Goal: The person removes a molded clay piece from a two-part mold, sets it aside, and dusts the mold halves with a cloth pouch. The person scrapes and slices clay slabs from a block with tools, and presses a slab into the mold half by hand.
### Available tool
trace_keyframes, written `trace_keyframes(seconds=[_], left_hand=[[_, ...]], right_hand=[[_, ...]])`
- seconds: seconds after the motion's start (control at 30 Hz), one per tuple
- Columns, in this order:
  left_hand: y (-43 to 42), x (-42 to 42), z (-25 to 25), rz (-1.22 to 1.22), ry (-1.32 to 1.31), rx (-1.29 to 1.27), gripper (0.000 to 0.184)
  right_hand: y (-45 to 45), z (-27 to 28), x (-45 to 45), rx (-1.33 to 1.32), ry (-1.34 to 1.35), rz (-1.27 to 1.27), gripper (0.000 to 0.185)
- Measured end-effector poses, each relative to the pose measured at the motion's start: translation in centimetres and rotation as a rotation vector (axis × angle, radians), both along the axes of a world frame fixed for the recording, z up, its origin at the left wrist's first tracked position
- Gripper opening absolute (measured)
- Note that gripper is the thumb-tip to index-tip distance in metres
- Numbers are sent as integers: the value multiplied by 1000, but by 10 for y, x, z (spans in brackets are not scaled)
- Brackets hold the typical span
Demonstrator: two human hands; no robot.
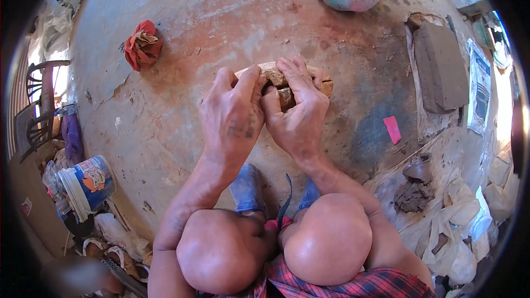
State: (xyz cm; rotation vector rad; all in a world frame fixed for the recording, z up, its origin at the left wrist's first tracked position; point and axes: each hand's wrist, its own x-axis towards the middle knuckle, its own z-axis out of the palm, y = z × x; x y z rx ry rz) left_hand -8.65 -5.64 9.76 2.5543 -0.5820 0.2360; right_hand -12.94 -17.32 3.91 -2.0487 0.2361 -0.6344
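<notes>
Above the floor, in the middle of the head view, both hands grip a tan-brown, rough-surfaced piece [286, 98] with a rounded outer edge. Dark gaps run through it, and I cannot tell whether it is one part or several fitted together. My left hand [232, 107] is closed on its left side, fingers curled over the top. On the other side my right hand [301, 96] is closed around it, thumb at the near face and fingers over the far edge. The two thumbs almost meet. Much of the piece is hidden by the fingers.
A crumpled red cloth-like bundle [143, 46] lies on the floor. Beyond is a basin [345, 1] with tools. At right are a grey-brown slab [441, 67], a pink strip [392, 129] and a dark clay lump [413, 196]. A tipped bucket [88, 182] lies left.
</notes>
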Motion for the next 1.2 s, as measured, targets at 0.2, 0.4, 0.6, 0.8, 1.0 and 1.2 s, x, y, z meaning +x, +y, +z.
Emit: trace_keyframes(seconds=[0.2, 0.4, 0.6, 0.8, 1.0, 1.2], left_hand=[[0, 5, 0, 3, -17, -2, 17], [7, 6, 2, -13, 65, -30, 18], [19, 14, -2, -85, 153, -144, 21], [22, 17, -14, -128, 186, -237, 19], [19, 15, -12, -72, 188, -248, 18], [15, 16, -15, -47, 150, -300, 20]], right_hand=[[-3, -3, -4, -50, -8, 69, 59], [-8, -3, -9, -81, 31, 139, 72], [-41, 0, -19, -100, 81, 383, 99], [-45, -16, -13, -268, 108, 390, 113], [-26, -15, -19, -286, 82, 255, 118], [-23, -18, -27, -294, 105, 246, 122]])
